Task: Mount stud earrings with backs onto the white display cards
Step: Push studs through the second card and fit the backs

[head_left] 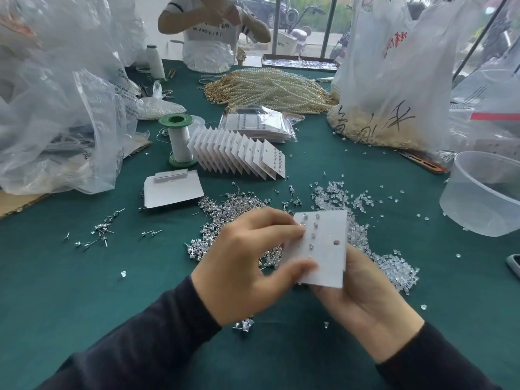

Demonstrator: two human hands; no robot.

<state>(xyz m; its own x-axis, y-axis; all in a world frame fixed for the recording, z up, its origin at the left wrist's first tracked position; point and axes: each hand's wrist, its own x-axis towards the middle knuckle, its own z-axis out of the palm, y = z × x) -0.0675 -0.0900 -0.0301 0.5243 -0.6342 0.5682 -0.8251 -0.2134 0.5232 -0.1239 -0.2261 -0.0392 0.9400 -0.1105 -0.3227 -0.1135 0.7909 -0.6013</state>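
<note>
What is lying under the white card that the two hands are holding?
Under the white card lie loose stud earrings and clear backs on the green cloth. The right hand supports it; what lies directly beneath is covered.

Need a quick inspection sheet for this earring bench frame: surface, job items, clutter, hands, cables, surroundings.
Surface: green cloth table, littered with small parts.
Job's things: white card held in both hands, a few studs in it; loose studs; clear backs; row of finished cards; blank cards.
Clutter: plastic bags, thread spool, pearl strands, clear tub.
Grippers: left hand pinches the card's left edge; right hand supports it underneath.
Cables: nothing seen.
Surroundings: second person working opposite; windows behind.
</note>
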